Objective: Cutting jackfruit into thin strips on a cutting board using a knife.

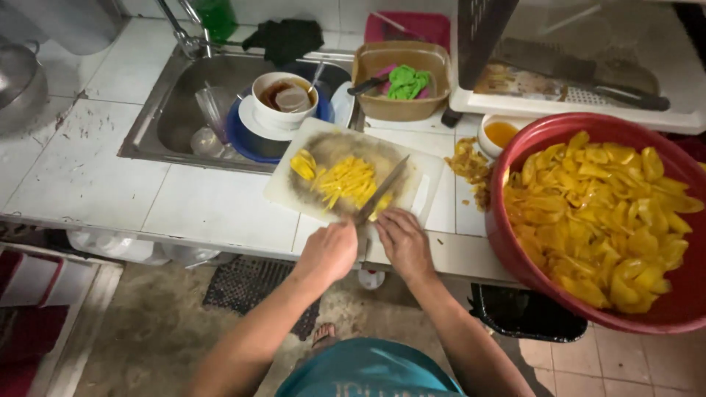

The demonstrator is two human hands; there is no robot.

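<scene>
White tiled worktop [110, 176] with a sunken sink

A white cutting board [294, 192] lies near the front edge, mid-worktop; yellow scraps [471, 167] sit just right of it, a small bowl [497, 132] behind them, and a big red basin [515, 242] overhangs the front right corner.

In the middle of the frame I see a white plastic cutting board [294, 187], matt and stained brown across its centre. The knife [382, 190] on it has a dull grey metal blade. The yellow fruit strips [344, 181] look moist and slightly shiny. At the right edge, the red plastic basin [515, 242] is smooth and glossy, and the yellow pieces [599, 213] inside it glisten. The counter [198, 206] is white glazed tile, smooth but grimy along the joints. In the upper left, the steel sink [173, 110] has a brushed, dull sheen. At the upper centre, a tan plastic tub [368, 66] holds a crumpled green cloth [408, 81].
</scene>
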